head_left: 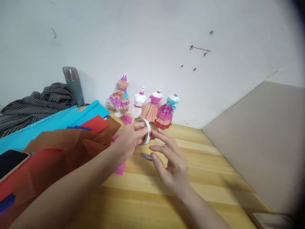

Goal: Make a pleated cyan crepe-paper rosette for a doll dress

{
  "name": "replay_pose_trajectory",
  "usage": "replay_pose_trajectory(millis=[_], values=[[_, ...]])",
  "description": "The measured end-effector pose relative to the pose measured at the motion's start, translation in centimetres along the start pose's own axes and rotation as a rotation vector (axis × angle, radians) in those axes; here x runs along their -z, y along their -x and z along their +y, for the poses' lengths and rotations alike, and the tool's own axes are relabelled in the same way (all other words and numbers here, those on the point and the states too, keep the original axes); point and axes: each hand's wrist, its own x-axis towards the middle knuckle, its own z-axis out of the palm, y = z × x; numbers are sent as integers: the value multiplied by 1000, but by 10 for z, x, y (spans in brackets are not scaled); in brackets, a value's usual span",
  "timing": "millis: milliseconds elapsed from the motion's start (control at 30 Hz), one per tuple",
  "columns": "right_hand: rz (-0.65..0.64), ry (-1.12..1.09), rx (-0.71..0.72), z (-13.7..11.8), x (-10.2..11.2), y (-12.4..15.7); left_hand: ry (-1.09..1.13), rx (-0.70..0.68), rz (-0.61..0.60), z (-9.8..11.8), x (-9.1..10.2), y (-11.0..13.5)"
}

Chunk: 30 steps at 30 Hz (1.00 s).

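My left hand (130,140) grips a roll of white tape (148,133), its fingers reaching into the ring. Just right of the roll is my right hand (170,159), fingers spread and bent, with the fingertips close to the tape; whether one touches it I cannot tell. Below the roll, a small pair of thread snips (145,156) lies on the wooden table, its handle end hidden behind my right hand. Pink paper pieces (121,168) lie under and beside my left forearm. Behind the hands, a bare white mini dress form (136,111) has a red band at its waist.
Three mini dress forms in paper dresses, one tiered (119,98), one peach-skirted (150,111), one magenta (166,112), stand by the wall. Brown paper (71,140), blue paper (59,116), a phone (11,162), striped cloth (47,100) and a flask (75,87) are left.
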Motion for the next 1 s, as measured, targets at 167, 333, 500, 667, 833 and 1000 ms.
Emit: replay_pose_trajectory(millis=[167,333,500,667,833,1000], values=[[170,6,-87,7,13,-7,-301,-99,-84,-2,-7,6],[51,-4,-205,9,19,-10,-874,-328,-91,-4,-9,14],[-41,-123,-456,11,13,-10,-1454,-556,-149,-8,-6,18],[-101,-388,-752,23,2,-8,-1648,-621,-255,-8,-4,18],[-130,-487,-834,28,-1,-8,-1681,-647,-287,-10,-2,15],[-237,-523,-853,29,-1,-9,-1605,-674,-232,-15,3,10]])
